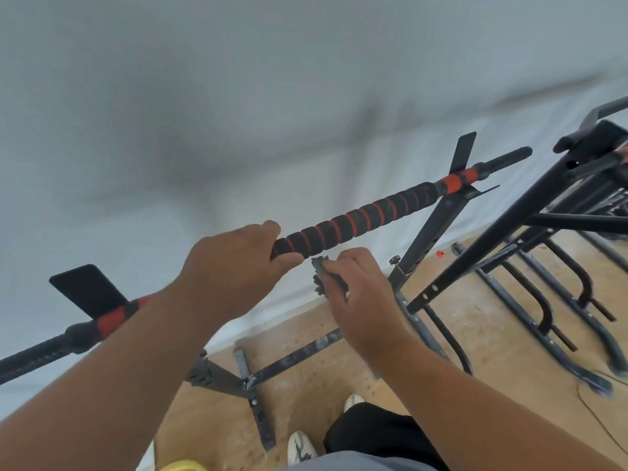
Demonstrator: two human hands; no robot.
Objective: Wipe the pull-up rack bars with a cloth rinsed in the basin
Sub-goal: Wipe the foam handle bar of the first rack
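Cloth [323, 278] pinched in right hand [360, 300] just below foam bar [356, 220], left hand [234, 266] grasping bar beside it

L hand [234, 266] on bar [360, 219], R hand [360, 290] w/ cloth [321, 277] just right, below bar.

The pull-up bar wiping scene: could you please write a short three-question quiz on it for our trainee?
1. True or false: the left hand grips the foam-covered pull-up bar.
2. Which hand holds the cloth? A) left B) right C) neither
3. Fill in: the bar's black foam grip carries rings of the colour ____.

Key:
1. True; its fingers curl round the bar.
2. B; the right hand pinches the dark cloth just below the bar, and whether the cloth touches the foam cannot be told.
3. Red.
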